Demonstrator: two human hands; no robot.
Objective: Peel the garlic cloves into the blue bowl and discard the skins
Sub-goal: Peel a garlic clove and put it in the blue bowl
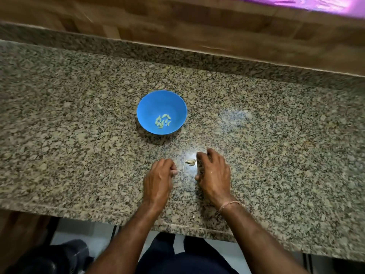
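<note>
The blue bowl stands on the granite counter and holds several pale peeled garlic cloves at its bottom. Nearer to me, a small pale piece of garlic with a thin strand of skin lies on the counter between my hands. My left hand rests to the left of it with its fingers curled closed; a pale speck shows at the fingertips, and I cannot tell whether it is skin or nail. My right hand is arched on the counter just right of the piece, fingertips down and apart, holding nothing visible.
The granite counter runs wide to both sides, with a raised granite lip and a wooden wall behind. A tiny skin flake lies near the front edge. Below the edge are the floor and my dark trousers.
</note>
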